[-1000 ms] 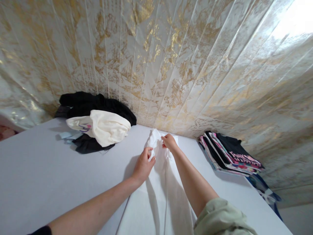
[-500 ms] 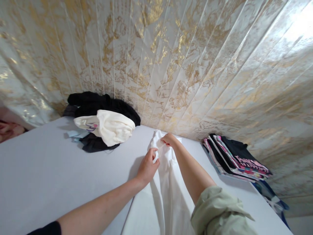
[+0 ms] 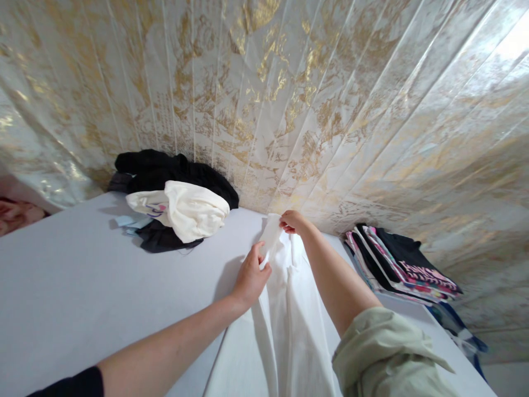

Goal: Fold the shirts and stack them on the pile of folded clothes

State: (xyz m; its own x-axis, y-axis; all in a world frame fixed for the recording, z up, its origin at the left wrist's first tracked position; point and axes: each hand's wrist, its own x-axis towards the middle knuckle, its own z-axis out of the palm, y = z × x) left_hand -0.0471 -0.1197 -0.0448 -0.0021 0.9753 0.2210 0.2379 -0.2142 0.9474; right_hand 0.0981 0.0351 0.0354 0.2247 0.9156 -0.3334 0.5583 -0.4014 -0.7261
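A pair of what look like white trousers (image 3: pixel 285 325) lies lengthwise on the table, its waist end away from me and the rest running out of the bottom of the view. At the far end, the waistband (image 3: pixel 270 234) is pulled taut between my two hands. My left hand (image 3: pixel 251 275) is closed on the band's near left end, thumb and fingers pinching the cloth. Farther off, my right hand (image 3: pixel 294 221) pinches the band's other end close to the wall. Soft folds run down the fabric below the band.
On the pale table (image 3: pixel 124 292), a loose heap holds a cream garment (image 3: pixel 196 209) and black clothes (image 3: pixel 165 165). A stack of folded clothes (image 3: pixel 403 264) stands at the right. A gold-patterned wall covering (image 3: pixel 264 99) rises behind. Something blue (image 3: pixel 458 328) hangs past the right edge.
My right hand has shifted slightly away and to the right. The waistband, bunched and wavy before, is now stretched straighter between my hands. My left hand has hardly moved.
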